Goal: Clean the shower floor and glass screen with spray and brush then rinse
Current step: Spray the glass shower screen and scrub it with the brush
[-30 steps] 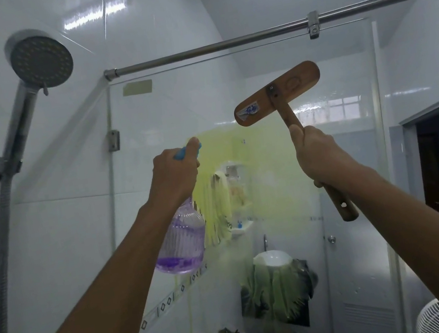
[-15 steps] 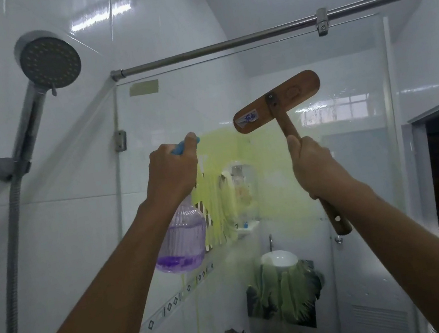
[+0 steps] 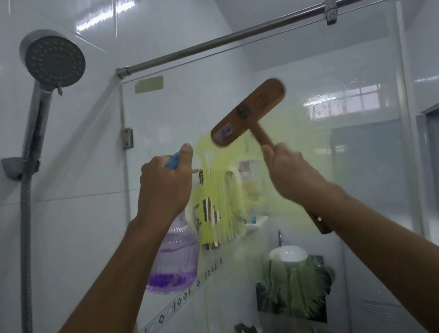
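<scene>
The brush (image 3: 248, 112) has swung left and tilted, its head now over the yellow foam (image 3: 213, 164) near the screen's (image 3: 366, 175) upper middle, so scrubbing seems underway. The right hand (image 3: 291, 171) clamps its handle; the left hand (image 3: 165, 187) grips the bottle (image 3: 174, 256) just beside.

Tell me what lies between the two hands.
In the head view, between the left hand gripping the spray bottle and the right hand gripping the brush lies the glass screen, smeared there with dripping yellow-green cleaner.
</scene>
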